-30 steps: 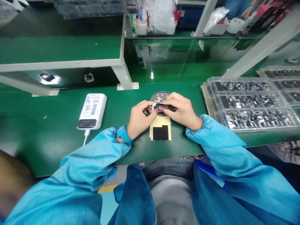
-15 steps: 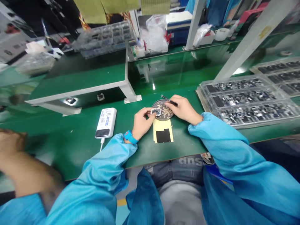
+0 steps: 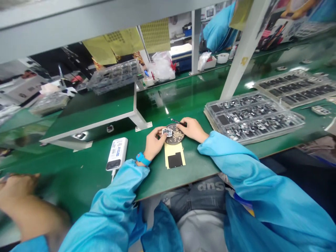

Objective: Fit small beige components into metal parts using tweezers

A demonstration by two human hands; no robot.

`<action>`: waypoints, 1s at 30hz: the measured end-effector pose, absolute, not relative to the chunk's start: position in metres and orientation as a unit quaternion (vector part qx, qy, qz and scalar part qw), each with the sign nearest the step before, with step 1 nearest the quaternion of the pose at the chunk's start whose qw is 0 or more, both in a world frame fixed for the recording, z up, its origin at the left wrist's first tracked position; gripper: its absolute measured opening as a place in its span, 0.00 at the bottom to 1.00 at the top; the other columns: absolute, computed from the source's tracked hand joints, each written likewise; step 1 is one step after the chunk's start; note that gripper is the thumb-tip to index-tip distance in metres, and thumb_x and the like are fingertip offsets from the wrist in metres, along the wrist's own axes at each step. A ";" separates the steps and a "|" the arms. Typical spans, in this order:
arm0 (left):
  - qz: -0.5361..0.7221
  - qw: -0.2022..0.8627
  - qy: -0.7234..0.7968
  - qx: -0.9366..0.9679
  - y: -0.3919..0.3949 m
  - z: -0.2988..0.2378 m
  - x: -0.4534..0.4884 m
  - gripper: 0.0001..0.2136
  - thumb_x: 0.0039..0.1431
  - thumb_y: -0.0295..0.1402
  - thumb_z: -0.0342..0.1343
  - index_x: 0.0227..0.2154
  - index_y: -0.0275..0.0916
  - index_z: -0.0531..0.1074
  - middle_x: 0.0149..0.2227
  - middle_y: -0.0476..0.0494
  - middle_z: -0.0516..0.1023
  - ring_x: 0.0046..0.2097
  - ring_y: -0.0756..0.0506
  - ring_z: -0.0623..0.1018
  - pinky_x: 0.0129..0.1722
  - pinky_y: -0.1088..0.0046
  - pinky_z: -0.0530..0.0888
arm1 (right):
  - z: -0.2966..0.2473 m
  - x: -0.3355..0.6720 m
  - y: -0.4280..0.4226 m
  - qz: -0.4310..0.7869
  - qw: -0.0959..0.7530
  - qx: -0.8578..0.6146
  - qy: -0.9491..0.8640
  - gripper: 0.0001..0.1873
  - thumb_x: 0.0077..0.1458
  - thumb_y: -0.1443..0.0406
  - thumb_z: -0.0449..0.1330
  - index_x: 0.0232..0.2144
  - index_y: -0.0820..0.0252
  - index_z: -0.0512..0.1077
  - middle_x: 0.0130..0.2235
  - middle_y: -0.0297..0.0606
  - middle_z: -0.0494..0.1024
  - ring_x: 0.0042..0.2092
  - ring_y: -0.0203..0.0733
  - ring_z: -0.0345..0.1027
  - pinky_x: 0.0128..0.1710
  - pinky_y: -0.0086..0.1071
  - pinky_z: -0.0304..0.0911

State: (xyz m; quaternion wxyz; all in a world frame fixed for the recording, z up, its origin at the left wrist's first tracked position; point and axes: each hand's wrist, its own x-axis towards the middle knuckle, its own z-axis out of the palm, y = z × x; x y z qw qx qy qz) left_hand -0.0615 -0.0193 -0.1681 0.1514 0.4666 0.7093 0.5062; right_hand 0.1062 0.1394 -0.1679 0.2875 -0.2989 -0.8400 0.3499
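My left hand point(image 3: 154, 144) pinches a small white-and-blue part point(image 3: 166, 131) above the left edge of a round dark dish point(image 3: 174, 139), which holds many small gold-coloured pieces. A blue wristband point(image 3: 143, 159) circles that wrist. My right hand point(image 3: 192, 130) grips a slim black tool point(image 3: 178, 122) at the far side of the dish, with its tip pointing away to the left. Below the dish lies a yellow backing sheet point(image 3: 173, 162) carrying a black rectangular pad point(image 3: 175, 160). Neither hand touches the sheet.
A white power bank point(image 3: 117, 154) with a cable lies left of my left hand. Transparent plastic trays point(image 3: 253, 117) of small metal parts sit to the right. A co-worker's hand point(image 3: 18, 187) shows at the lower left. A white-framed shelf point(image 3: 89, 120) stands ahead.
My hands have drawn apart, with the black tool moved away from the white-and-blue part. The view has swung, moving the bench contents down and left. A co-worker's hand has entered at the left.
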 end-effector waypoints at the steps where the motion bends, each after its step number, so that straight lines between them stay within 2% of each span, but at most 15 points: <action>1: 0.502 0.163 0.708 0.470 -0.007 -0.165 -0.068 0.15 0.57 0.34 0.64 0.47 0.38 0.82 0.37 0.43 0.84 0.36 0.46 0.79 0.40 0.68 0.77 | -0.169 0.105 0.141 0.356 0.291 -0.306 -0.834 0.08 0.58 0.60 0.67 0.34 0.58 0.75 0.34 0.35 0.79 0.36 0.39 0.69 0.39 0.33 0.60; 5: 0.495 0.188 0.715 0.456 0.054 -0.155 -0.102 0.14 0.56 0.36 0.64 0.43 0.35 0.82 0.36 0.40 0.84 0.36 0.43 0.81 0.41 0.66 0.78 | -0.176 0.101 0.143 0.370 0.302 -0.314 -0.821 0.09 0.56 0.62 0.67 0.39 0.57 0.74 0.34 0.32 0.78 0.36 0.38 0.71 0.39 0.32 0.61; 9: 0.514 0.119 0.746 0.407 0.086 -0.161 -0.122 0.17 0.62 0.37 0.59 0.50 0.34 0.78 0.41 0.36 0.83 0.42 0.42 0.81 0.49 0.62 0.77 | -0.178 0.100 0.143 0.379 0.304 -0.314 -0.816 0.08 0.59 0.60 0.64 0.38 0.58 0.75 0.33 0.33 0.79 0.36 0.38 0.71 0.38 0.32 0.61; 14: 0.517 0.057 0.732 0.440 0.073 -0.188 -0.118 0.20 0.60 0.33 0.60 0.55 0.36 0.74 0.48 0.36 0.80 0.52 0.42 0.79 0.61 0.60 0.72 | -0.175 0.101 0.139 0.382 0.300 -0.311 -0.817 0.08 0.59 0.60 0.64 0.39 0.58 0.76 0.36 0.34 0.81 0.37 0.38 0.72 0.40 0.31 0.62; 18: 0.502 0.061 0.715 0.483 0.068 -0.196 -0.116 0.18 0.61 0.34 0.59 0.53 0.37 0.75 0.46 0.38 0.81 0.50 0.42 0.80 0.60 0.60 0.73 | -0.173 0.101 0.136 0.388 0.282 -0.311 -0.821 0.09 0.60 0.59 0.64 0.40 0.56 0.77 0.38 0.33 0.82 0.38 0.37 0.73 0.39 0.30 0.62; 22: 0.489 0.064 0.708 0.505 0.070 -0.198 -0.116 0.16 0.63 0.35 0.57 0.51 0.36 0.76 0.44 0.39 0.83 0.47 0.43 0.81 0.57 0.61 0.75 | -0.172 0.103 0.133 0.382 0.262 -0.319 -0.827 0.08 0.60 0.59 0.63 0.39 0.57 0.76 0.34 0.32 0.80 0.35 0.37 0.71 0.36 0.29 0.59; 30: 0.433 0.038 0.726 0.533 0.070 -0.202 -0.120 0.14 0.61 0.34 0.58 0.48 0.38 0.80 0.46 0.38 0.84 0.50 0.40 0.81 0.60 0.58 0.74 | -0.170 0.104 0.133 0.380 0.249 -0.311 -0.835 0.09 0.59 0.61 0.63 0.40 0.58 0.76 0.34 0.33 0.79 0.34 0.36 0.69 0.36 0.29 0.58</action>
